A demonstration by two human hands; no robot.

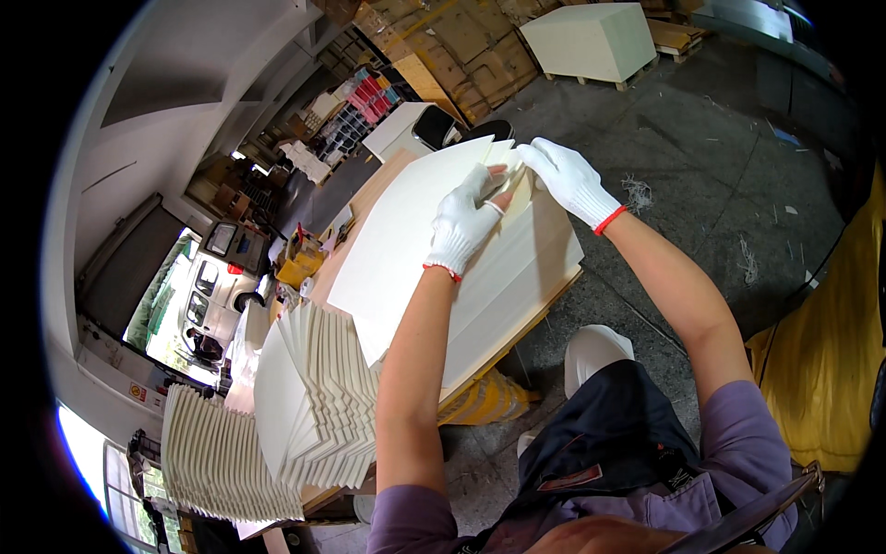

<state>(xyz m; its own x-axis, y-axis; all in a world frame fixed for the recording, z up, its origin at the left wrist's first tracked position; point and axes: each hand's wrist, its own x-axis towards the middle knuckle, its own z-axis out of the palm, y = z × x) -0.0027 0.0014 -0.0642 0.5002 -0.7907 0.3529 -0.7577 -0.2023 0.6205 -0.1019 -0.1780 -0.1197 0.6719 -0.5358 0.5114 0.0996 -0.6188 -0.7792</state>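
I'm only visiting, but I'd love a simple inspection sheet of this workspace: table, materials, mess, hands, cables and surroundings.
Surface: wooden table, largely covered.
Job's things: broad white sheets under the hands; two layered white stacks to the left.
Clutter: yellow container with items in it on the table; stringy scraps on the floor.
Left hand: gloved, thumb and a finger partly bare, at the sheets; grip unclear.
Right hand: gloved, at the sheets' far edge; grip unclear.
Cables: nothing seen.
Surroundings: cardboard boxes, pale block on a pallet, white vehicle beyond an opening.
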